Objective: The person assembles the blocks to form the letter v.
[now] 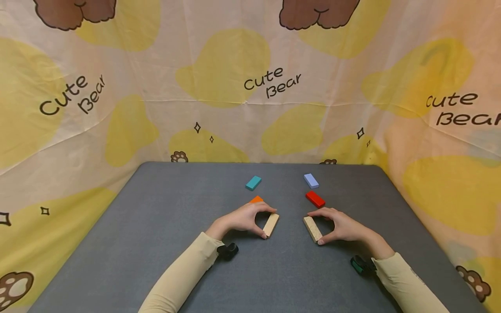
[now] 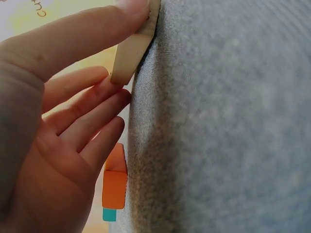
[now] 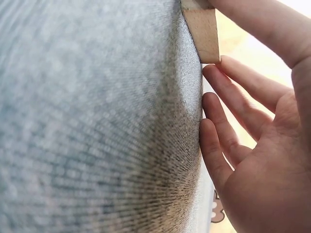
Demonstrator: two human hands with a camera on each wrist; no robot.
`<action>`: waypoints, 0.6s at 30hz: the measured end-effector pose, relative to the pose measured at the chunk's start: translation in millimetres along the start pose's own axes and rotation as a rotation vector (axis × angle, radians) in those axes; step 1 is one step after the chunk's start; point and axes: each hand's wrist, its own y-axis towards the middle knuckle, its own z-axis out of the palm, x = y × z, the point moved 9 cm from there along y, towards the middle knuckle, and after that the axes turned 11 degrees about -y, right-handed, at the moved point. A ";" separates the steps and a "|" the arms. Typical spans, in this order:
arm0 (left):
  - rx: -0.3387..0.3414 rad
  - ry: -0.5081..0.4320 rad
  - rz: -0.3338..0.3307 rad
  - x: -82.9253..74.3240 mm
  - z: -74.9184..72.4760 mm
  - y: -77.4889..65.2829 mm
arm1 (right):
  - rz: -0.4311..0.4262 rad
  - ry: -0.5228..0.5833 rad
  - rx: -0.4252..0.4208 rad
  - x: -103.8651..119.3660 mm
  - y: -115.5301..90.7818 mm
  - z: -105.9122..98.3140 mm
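My left hand (image 1: pixel 246 218) grips a plain wooden block (image 1: pixel 271 225) by its two ends, thumb at the near end and a fingertip at the far end. A second wooden block (image 1: pixel 312 229) is held the same way by my right hand (image 1: pixel 344 225). Both blocks lie at or very near the grey table surface, slanting, with a gap between them. In the left wrist view the wooden block (image 2: pixel 127 56) sits between thumb and index finger. The right wrist view shows the other wooden block (image 3: pixel 204 34) under the thumb, its upper part cut off by the frame.
An orange block (image 1: pixel 256 199) is partly hidden behind my left hand. Farther back lies a teal block (image 1: pixel 253 183). A red block (image 1: pixel 315 199) lies just beyond my right hand, with a light blue block (image 1: pixel 311 181) behind it. A printed cloth (image 1: pixel 250 130) hangs around the grey table (image 1: pixel 176 195).
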 end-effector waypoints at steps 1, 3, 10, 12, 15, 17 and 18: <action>-0.003 0.004 0.007 -0.8 -0.4 -0.2 | 0.001 0.000 0.000 0.1 0.0 0.0; -0.013 0.009 0.025 -3.1 -1.5 -0.8 | 0.003 0.000 0.000 0.3 -0.1 -0.3; -0.032 -0.004 0.042 -4.6 -2.8 -2.6 | 0.013 0.006 0.002 0.7 -0.3 -0.4; -0.034 -0.004 0.040 -4.2 -2.6 -2.8 | 0.016 0.005 0.003 0.8 -0.4 -0.3; -0.039 -0.010 0.042 -4.2 -2.7 -2.9 | 0.013 0.005 0.002 1.2 -0.5 -0.5; -0.043 -0.012 0.039 -4.0 -2.9 -2.9 | 0.011 0.005 0.001 1.4 -0.6 -0.7; -0.045 -0.013 0.037 -3.9 -3.0 -3.0 | 0.009 0.006 0.001 1.5 -0.6 -0.8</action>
